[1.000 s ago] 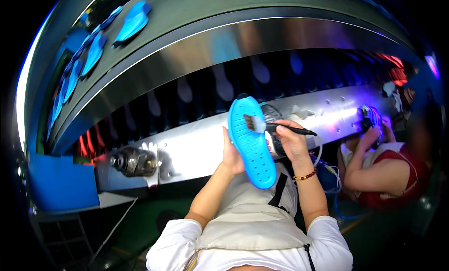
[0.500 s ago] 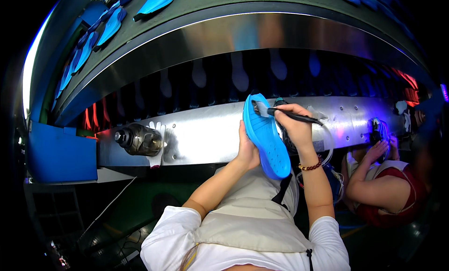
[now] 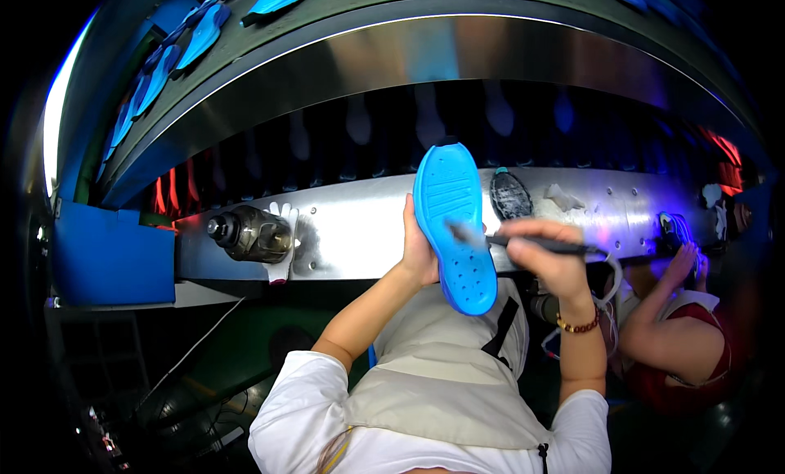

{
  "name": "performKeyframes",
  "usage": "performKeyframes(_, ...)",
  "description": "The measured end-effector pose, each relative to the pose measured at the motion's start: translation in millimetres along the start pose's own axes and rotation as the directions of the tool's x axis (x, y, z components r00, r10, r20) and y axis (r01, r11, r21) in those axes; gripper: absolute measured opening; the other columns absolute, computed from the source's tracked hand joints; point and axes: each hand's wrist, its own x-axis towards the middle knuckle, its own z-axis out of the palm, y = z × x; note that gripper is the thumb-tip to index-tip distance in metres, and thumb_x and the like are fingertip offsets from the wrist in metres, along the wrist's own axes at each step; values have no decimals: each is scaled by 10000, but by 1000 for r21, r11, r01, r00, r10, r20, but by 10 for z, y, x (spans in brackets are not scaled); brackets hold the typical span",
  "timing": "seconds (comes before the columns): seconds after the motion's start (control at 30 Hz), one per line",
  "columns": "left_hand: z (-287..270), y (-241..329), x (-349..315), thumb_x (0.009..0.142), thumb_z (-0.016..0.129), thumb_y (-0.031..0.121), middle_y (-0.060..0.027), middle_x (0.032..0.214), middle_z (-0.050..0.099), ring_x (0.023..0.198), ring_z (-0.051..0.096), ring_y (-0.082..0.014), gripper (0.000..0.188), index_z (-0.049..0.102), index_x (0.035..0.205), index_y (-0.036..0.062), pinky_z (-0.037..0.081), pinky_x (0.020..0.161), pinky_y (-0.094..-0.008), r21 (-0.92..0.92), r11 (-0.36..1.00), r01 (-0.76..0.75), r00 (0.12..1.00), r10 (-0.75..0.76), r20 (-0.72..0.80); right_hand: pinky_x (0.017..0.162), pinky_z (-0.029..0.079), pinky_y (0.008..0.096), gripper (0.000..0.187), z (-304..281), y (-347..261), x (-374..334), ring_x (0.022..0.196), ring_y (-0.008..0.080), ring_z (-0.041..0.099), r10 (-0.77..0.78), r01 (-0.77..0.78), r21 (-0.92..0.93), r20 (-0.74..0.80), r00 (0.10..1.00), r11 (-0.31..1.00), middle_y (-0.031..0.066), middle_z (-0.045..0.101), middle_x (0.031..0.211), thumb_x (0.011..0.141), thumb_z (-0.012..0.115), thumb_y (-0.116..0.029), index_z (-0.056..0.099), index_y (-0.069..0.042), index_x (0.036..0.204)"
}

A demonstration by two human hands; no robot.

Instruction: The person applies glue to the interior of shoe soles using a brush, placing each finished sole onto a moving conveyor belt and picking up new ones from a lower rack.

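A bright blue shoe sole (image 3: 450, 180) stands nearly upright in front of me, its ribbed and dotted face toward me. My left hand (image 3: 419, 249) is closed on its left edge, with some fingers hidden behind it. In my right hand (image 3: 546, 257) is a black-handled brush (image 3: 564, 246), its pale bristles blurred over the middle of the sole; contact cannot be made out. A thin pale hose runs from the handle's end. On the metal bench beyond lies a black outsole (image 3: 510, 194) with whitish smears.
A dark, translucent pot (image 3: 252, 234) stands on a white glove (image 3: 282, 239) at the left of the metal bench (image 3: 352, 237). Blue soles (image 3: 203, 37) ride the green belt above. To the right, a co-worker's hands (image 3: 685, 261) work on a shoe. Crumpled white material (image 3: 562, 198) lies nearby.
The brush has moved from the sole's far end down to its middle. The sole has turned to face me more fully. My right hand has shifted right and nearer, uncovering the black outsole.
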Motion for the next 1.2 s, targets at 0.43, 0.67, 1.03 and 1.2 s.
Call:
performKeyframes(0.43, 352, 29, 33, 757, 93, 757, -158, 984, 576, 859, 585, -273, 916, 436, 1202, 33, 483, 776, -394, 44, 990, -137, 985, 141, -101, 759, 494, 292, 179, 51, -60, 50, 796, 197, 631, -200, 207, -113, 73, 977, 972, 143, 654, 856, 669, 679, 9, 653, 20, 846)
performKeyframes(0.67, 290, 159, 106, 703, 38, 800, -182, 815, 590, 705, 594, -277, 979, 501, 1050, 11, 509, 629, -386, 33, 914, -405, 914, 405, -20, 732, 492, 302, 213, 106, -35, -38, 827, 227, 633, -408, 390, -349, 24, 913, 852, 130, 657, 829, 636, 703, 1, 652, -1, 842)
performKeyframes(1.03, 319, 378, 65, 662, 59, 839, -192, 832, 578, 700, 594, -294, 1021, 480, 1074, 5, 505, 618, -401, -54, 890, -452, 886, 455, 86, 775, 491, 324, 211, 107, -127, -206, 884, 242, 622, -392, 528, -263, 429, 814, 808, 104, 660, 869, 638, 701, 18, 651, -4, 842)
performKeyframes(1.2, 351, 434, 69, 648, 62, 850, -210, 870, 577, 719, 595, -302, 1046, 471, 1100, 0, 508, 627, -408, -11, 893, -450, 888, 449, 101, 793, 490, 339, 218, -23, 74, -154, 873, 244, 619, -364, 390, -249, 147, 920, 886, 137, 654, 894, 635, 694, 48, 652, 6, 845)
